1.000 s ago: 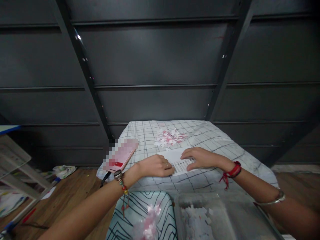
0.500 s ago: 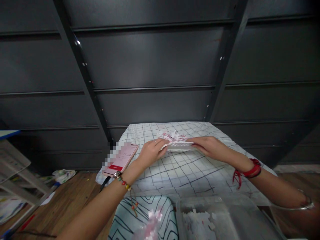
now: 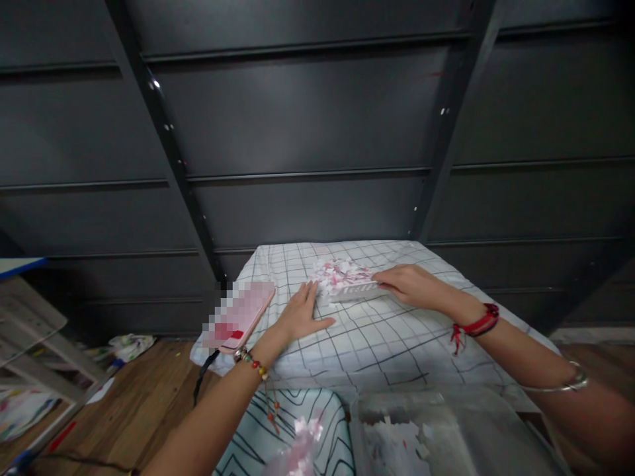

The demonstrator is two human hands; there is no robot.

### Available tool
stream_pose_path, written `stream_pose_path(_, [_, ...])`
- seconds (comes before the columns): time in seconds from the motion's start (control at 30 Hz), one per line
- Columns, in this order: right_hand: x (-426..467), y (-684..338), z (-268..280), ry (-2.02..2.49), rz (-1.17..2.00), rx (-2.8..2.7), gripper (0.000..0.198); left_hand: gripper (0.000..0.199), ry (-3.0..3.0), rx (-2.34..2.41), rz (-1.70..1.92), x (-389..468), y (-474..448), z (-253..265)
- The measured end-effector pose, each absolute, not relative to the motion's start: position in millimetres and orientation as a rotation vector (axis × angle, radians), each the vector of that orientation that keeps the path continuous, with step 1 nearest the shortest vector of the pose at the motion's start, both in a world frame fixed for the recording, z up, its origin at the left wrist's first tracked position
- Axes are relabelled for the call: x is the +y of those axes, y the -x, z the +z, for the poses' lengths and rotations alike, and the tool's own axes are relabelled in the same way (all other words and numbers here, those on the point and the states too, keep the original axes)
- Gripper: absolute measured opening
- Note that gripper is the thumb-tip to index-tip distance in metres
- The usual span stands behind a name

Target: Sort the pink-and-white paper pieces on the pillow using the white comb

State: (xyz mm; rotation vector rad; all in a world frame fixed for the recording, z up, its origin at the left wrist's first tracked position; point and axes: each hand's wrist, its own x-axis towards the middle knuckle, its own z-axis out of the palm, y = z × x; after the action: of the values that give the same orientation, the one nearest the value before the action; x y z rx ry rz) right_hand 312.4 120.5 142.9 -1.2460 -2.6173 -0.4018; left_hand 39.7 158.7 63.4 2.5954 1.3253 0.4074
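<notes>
A small white tray (image 3: 358, 289) with slotted sides sits on the checked cloth, heaped with white and pink paper-like shreds (image 3: 342, 271). My right hand (image 3: 409, 284) pinches the tray's right end between thumb and fingers. Just left of the tray, my left hand (image 3: 301, 314) lies on the cloth with its thumb spread from the fingers. Its fingertips are close to the tray's left end; whether they touch it I cannot tell.
A white checked cloth (image 3: 367, 350) covers the table. A pink phone (image 3: 253, 307) with a cable lies at its left. In front are a patterned teal surface (image 3: 327, 423), a pink clear bag (image 3: 300, 449) and a translucent bin (image 3: 446, 416) holding white pieces. Dark panels (image 3: 307, 119) stand behind.
My left hand has let go of the tray's left end and moved down onto the cloth, its fingers opening. The right hand keeps its hold, and the tray is slightly tilted round.
</notes>
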Motion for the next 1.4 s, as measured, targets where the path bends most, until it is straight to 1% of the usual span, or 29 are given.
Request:
stream_pose_path(0.23, [124.5,-324.7,153.5,1.156,-0.402,-2.667,0.022,0.097,-2.591,1.355,0.407,160.9,-40.5,61.7])
stream_pose_path(0.43, [127.0,-319.6,145.1,1.117,-0.419,-2.596,0.023,0.095,-2.602,1.347,0.398,160.3,-40.7,63.5])
stream_pose_path(0.6, [132.3,-322.7,139.0,1.151,-0.38,-2.615,0.025,0.094,-2.605,1.35,0.404,162.4,-40.8,62.1])
stream_pose_path(0.8, [131.6,-351.0,148.1,1.178,-0.349,-2.597,0.025,0.093,-2.619,1.324,0.436,165.7,-39.9,58.5])
stream_pose_path(1.0, [132.1,-349.2,143.0,1.199,-0.339,-2.529,0.025,0.093,-2.622,1.339,0.399,164.0,-40.5,61.3])
stream_pose_path(1.3, [121.2,-375.2,142.4,1.235,-0.16,-2.573,0.026,0.089,-2.621,1.32,0.429,162.3,-41.3,62.5])
stream_pose_path(1.4, [116.2,-376.0,142.2,1.246,-0.16,-2.55,0.025,0.086,-2.642,1.307,0.45,162.1,-40.8,62.5])
